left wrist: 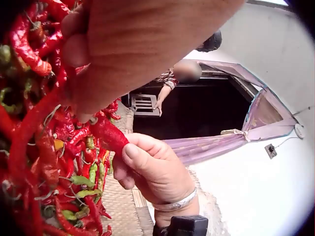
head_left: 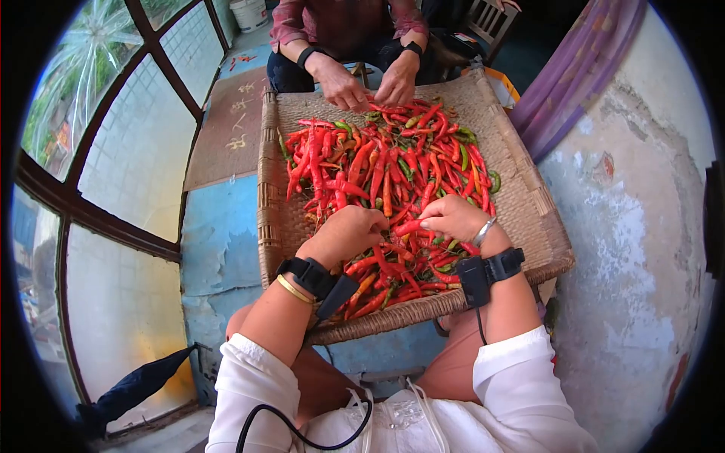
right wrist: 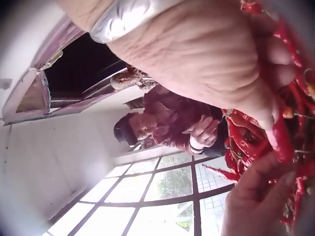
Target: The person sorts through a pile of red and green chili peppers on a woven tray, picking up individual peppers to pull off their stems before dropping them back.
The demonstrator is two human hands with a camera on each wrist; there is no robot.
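Over the near part of the pepper pile, my right hand (head_left: pixel 457 223) pinches a red chili pepper (head_left: pixel 408 227) between thumb and fingers. In the left wrist view the same pepper (left wrist: pixel 110 133) points its stem end at my left hand (left wrist: pixel 142 44), whose thumb and fingers are bent together at the stem. The left hand (head_left: pixel 347 234) is close beside the right one, its fingertips partly hidden in the head view. Below both hands, many red chili peppers (head_left: pixel 370 162), with some green ones, lie heaped on a woven tray (head_left: pixel 521 196).
Across the tray another person's hands (head_left: pixel 343 84) work at the far edge of the pile. A framed window (head_left: pixel 136 166) runs along the left, and a peeling wall (head_left: pixel 612 219) with a purple curtain (head_left: pixel 574 75) stands at right. A dark folded umbrella (head_left: pixel 140 385) leans at lower left.
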